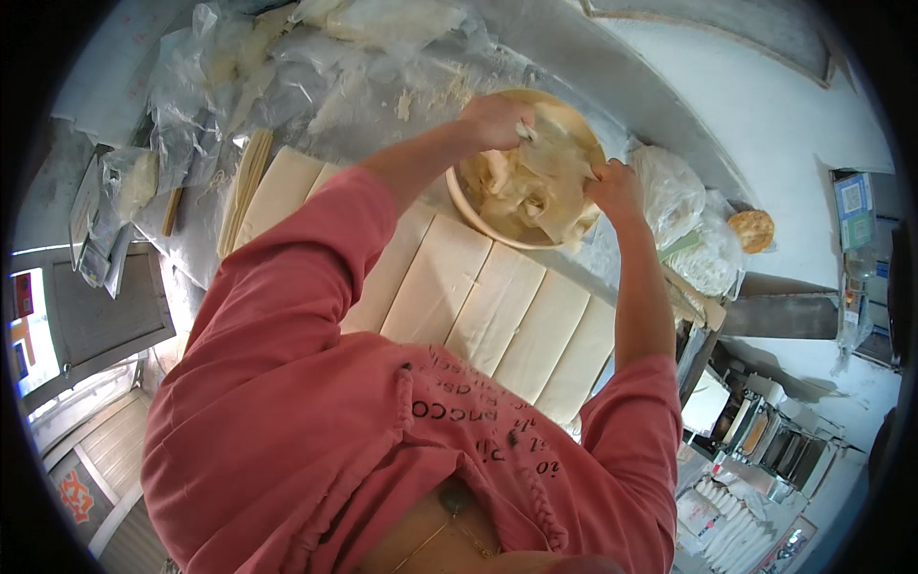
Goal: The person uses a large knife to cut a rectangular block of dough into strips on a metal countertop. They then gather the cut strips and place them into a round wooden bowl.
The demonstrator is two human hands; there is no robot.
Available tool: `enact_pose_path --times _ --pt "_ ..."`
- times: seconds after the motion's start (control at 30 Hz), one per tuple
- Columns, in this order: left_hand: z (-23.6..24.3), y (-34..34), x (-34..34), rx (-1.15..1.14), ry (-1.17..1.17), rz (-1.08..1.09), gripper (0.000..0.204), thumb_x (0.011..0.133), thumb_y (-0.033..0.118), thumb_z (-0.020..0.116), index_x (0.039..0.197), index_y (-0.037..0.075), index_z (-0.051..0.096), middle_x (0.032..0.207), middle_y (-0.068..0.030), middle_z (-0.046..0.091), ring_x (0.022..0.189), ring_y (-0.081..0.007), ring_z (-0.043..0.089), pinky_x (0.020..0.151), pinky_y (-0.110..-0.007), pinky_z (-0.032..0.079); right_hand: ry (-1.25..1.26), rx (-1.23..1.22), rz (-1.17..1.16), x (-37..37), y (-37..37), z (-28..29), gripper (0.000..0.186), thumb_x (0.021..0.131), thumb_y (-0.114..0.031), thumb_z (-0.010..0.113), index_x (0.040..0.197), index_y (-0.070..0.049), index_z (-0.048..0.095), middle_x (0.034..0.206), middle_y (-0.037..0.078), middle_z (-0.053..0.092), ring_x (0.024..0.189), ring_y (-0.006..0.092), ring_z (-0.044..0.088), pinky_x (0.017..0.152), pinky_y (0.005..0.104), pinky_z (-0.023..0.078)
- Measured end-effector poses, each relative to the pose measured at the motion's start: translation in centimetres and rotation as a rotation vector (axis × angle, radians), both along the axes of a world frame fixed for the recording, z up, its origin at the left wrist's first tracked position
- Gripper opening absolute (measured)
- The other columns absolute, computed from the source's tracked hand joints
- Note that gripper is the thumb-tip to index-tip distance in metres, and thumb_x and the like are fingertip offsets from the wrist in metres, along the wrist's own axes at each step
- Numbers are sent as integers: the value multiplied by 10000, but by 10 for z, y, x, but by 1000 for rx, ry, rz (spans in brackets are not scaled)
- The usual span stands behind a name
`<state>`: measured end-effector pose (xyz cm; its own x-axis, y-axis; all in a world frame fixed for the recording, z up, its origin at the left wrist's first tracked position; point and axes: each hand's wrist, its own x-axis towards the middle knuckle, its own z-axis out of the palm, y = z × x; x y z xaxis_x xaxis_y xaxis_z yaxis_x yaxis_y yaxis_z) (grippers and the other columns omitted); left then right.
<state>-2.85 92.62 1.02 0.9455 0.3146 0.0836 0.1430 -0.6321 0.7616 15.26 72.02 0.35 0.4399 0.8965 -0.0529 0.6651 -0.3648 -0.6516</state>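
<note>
Both of my hands are over a round cream bowl [470,212] at the far side of the table. My left hand [497,121] is closed on the far left edge of a thin, pale dough sheet [557,151]. Pinched at the right rim side, my right hand [617,191] grips the same sheet's right edge. The sheet stretches between them above a heap of crumpled, pale dough sheets [521,196] inside the bowl. Between the bowl and my body lie several long, flat, pale dough slabs [497,297], side by side; my left sleeve hides some of them.
Clear plastic bags [669,191] sit right of the bowl, near a round brown flatbread [751,231]. Crumpled plastic sheeting [316,72] covers the table's far left. Pale wooden sticks [245,191] lie left of the slabs. A metal roller machine [775,435] stands at lower right.
</note>
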Motion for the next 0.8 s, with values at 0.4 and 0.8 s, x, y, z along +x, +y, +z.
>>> enact_pose_path --times 0.4,0.8 --pt "-25 -18 -21 -1048 -239 79 314 646 0 559 957 38 536 903 -104 575 813 -220 586 698 -327 467 682 444 -183 -34 -13 -5 249 745 -153 585 943 -6 617 921 121 643 848 296 614 734 341 475" --pt "-112 -33 -6 181 280 155 510 682 191 697 1127 45 493 1093 -207 522 958 -279 574 819 -365 457 -168 -487 -70 -92 35 -43 233 669 -150 614 888 -137 691 1185 194 508 1087 309 507 884 375 440"
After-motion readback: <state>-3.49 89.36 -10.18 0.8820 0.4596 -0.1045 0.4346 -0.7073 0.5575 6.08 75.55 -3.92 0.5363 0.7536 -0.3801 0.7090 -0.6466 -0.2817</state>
